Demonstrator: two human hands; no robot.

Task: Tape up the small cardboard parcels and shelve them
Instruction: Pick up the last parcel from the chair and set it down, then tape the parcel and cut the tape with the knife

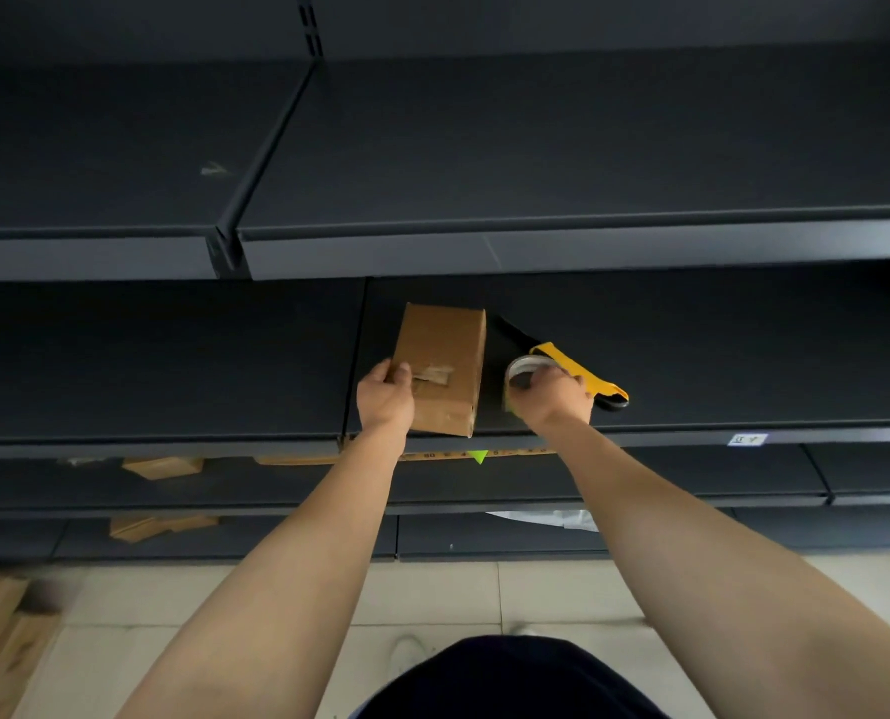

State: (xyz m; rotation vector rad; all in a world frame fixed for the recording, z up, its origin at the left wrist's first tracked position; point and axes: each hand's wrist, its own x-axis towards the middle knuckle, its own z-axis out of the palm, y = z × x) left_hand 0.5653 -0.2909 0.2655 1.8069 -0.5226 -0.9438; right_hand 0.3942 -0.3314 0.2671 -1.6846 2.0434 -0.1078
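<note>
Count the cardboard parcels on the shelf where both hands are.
1: the cardboard parcel, held by the left hand, lies left of the tape roll the right hand holds. None seems hidden there.

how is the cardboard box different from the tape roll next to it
The cardboard box is brown and rectangular; the tape roll is a pale ring. The box is far larger than the roll. The box lies flat on the dark shelf; the roll is tipped up on edge, its hole showing. Shared: a hand grips each, the left hand the box, the right hand the roll.
</note>
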